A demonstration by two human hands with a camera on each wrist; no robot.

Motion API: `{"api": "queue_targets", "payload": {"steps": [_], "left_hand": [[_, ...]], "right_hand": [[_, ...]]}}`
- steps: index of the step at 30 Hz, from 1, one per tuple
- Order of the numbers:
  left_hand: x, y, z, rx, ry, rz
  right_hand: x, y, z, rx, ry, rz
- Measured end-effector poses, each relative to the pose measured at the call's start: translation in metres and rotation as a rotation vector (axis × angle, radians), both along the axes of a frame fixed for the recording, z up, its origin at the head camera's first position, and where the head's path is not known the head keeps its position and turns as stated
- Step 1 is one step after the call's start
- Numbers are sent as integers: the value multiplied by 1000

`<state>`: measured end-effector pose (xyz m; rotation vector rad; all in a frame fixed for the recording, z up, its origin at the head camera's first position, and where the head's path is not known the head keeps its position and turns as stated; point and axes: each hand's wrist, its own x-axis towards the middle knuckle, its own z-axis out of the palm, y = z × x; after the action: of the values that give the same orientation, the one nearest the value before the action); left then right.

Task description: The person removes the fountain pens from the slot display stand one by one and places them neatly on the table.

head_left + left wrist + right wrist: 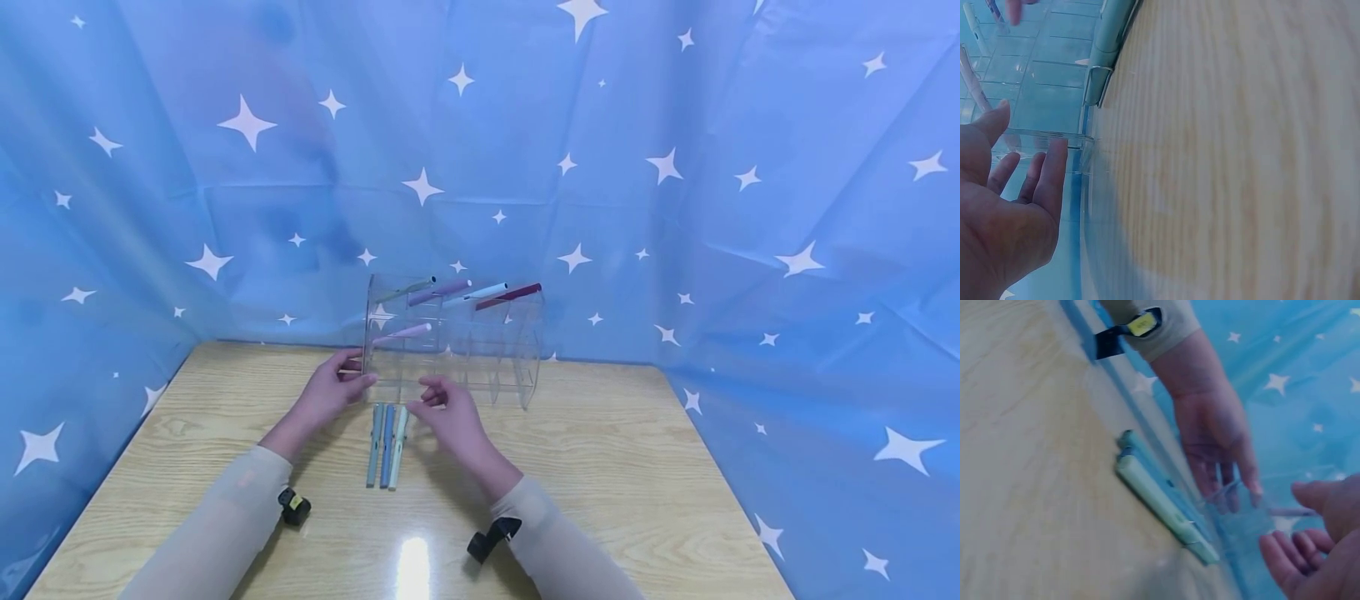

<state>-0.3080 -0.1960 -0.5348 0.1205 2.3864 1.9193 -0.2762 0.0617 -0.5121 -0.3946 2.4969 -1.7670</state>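
A clear rack [480, 385] with several compartments stands at the back of the table. My left hand [337, 383] grips its left side wall, thumb on one face and fingers on the other; the left wrist view shows this left hand [1016, 194] close up. My right hand [453, 417] hovers before the rack's front, fingers loosely bent, holding nothing; the right wrist view shows the same right hand [1322, 544]. Between the hands three pens lie side by side on the table: a grey-green pen [374, 446], a blue pen [387, 446] and a pale mint pen [399, 447].
Along the rack's upper row lean a green pen [408, 288], a purple pen [442, 292], a light blue pen [480, 293] and a dark red pen [510, 297]. One lilac pen [405, 334] rests lower left. Behind the wooden table [637, 483] hangs a blue star-patterned cloth [510, 125].
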Motion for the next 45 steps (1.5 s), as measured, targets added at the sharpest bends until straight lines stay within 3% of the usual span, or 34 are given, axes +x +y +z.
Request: {"api": "queue_targets", "payload": {"steps": [7,16,24,32,39,45], "left_hand": [[2,0,1,17,-3,-3],[-1,3,-3,8,-8,-7],[1,4,0,3,-1,-1],[2,3,0,-5,6,12],[3,2,3,-4,7,14],[2,2,3,9,3,0]], "right_hand": [[-14,2,26,-120,81,-71],[-42,3,45,-82,135,-81],[-56,-9,52,-129,82,-47],[-63,-27,43,-282,-31,-19],[-68,-38,35,-323,32,-22],[-71,-43,31,-316,34,6]]}}
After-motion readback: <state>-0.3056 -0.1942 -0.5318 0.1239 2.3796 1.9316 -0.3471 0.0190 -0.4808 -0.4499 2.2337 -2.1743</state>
